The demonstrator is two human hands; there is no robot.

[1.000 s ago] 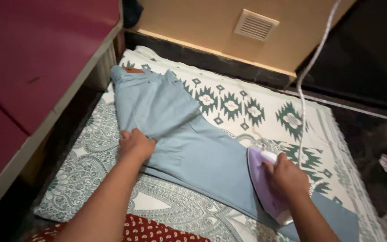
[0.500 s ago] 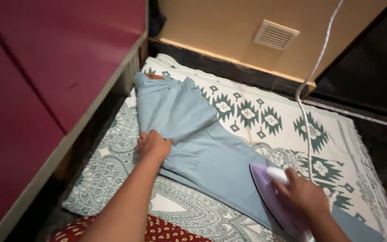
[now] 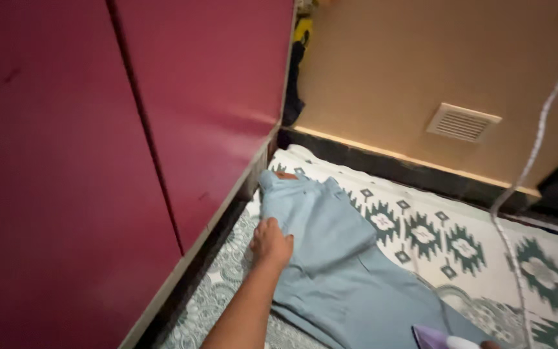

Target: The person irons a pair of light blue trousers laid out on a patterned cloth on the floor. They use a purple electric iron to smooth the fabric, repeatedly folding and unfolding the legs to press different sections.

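Observation:
Light blue trousers (image 3: 330, 265) lie flat on a white cloth with green patterns (image 3: 421, 232) spread on the floor. My left hand (image 3: 270, 243) presses on the trousers' left edge, just below the waistband, fingers closed on the fabric. Only the tip of a purple and white iron (image 3: 444, 338) shows at the bottom edge, resting on the trouser leg. My right hand is cut off by the frame's bottom edge, with at most a sliver by the iron. The iron's white cord (image 3: 518, 194) rises to the upper right.
A dark red cabinet (image 3: 130, 142) stands close on the left, its base along the cloth's edge. A tan wall with a white vent grille (image 3: 463, 122) and a black skirting runs behind the cloth. Dark items hang in the corner.
The view has swung up and left, so the cabinet fills more of it. The iron and my right hand have slipped to the bottom edge. My left hand stays on the trousers.

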